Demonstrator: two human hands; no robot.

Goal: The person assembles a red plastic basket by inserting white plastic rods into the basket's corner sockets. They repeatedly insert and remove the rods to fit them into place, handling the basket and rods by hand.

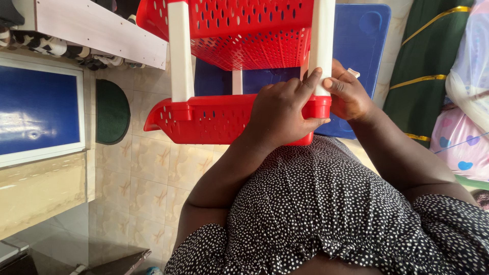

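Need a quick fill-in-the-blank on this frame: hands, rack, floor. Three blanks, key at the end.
1. Both hands grip the ____ post at the corner of the red basket rack.
2. The left hand lies over the rack's ____ tier, fingers on the post.
3. The right hand is in front of a ____ lid lying on the tiled floor.

Missing words: white; lower; blue

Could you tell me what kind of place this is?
Most likely a room in a home. The floor is tiled in beige, a dark green mat lies on it, and folded fabrics are piled at one side. Both hands grip a red plastic basket rack.
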